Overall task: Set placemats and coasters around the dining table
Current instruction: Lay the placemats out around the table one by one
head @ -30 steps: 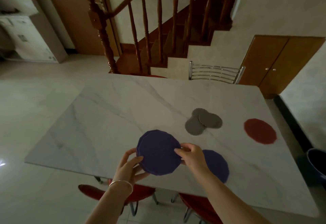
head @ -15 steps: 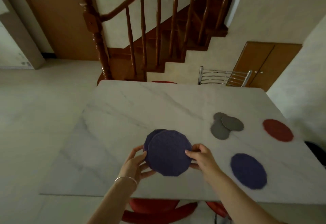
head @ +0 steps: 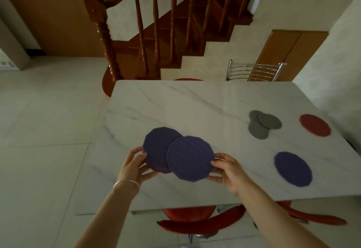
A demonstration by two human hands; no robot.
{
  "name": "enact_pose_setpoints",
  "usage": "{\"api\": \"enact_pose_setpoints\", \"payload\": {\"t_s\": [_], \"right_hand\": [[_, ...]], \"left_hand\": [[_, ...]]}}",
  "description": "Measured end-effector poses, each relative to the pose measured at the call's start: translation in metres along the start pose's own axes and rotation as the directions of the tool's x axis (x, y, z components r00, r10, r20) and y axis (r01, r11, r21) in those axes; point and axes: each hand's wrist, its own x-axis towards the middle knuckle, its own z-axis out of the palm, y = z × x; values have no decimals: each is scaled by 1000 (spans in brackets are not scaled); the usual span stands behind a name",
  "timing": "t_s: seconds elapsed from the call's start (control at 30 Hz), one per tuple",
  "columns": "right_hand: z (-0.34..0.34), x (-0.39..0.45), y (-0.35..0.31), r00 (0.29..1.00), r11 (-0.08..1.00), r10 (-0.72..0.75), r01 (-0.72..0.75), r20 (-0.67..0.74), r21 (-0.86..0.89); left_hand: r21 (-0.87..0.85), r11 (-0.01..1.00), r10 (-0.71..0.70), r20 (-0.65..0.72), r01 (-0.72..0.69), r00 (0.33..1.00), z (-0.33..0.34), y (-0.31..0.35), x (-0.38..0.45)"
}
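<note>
Above the near left part of the white marble table [head: 195,103], my left hand [head: 134,166] grips a small stack of round purple placemats [head: 159,146] by its left edge. My right hand [head: 227,169] pinches the right edge of the top purple placemat [head: 190,158], which is slid sideways off the stack. Another purple placemat [head: 292,168] lies flat near the front right edge. A red placemat [head: 314,124] lies at the far right. Three overlapping grey coasters [head: 262,123] rest between the middle and the red mat.
Red chair seats [head: 201,221] are tucked under the near edge. A chrome chair back [head: 254,71] stands at the far side. A wooden staircase with a banister [head: 140,32] rises behind the table. Tiled floor lies to the left.
The top purple placemat has slid right off the stack, pulled by my right hand. My view has shifted left, so the mats on the table appear further right.
</note>
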Motion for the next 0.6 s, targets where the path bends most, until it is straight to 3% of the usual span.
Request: {"api": "enact_pose_setpoints", "payload": {"t_s": [0.2,0.43,0.6], "right_hand": [[-11,21,20,999,990,49,-48,-3,130],[-13,49,59,991,989,131,-128,-34,71],[-11,58,83,986,988,150,-147,-77,44]], "left_hand": [[-16,999,32,-122,-34,992,-44,13,-11],[-36,999,-2,-242,-7,970,-81,11,-29],[-43,999,-14,-252,4,967,-77,3,-34]]}}
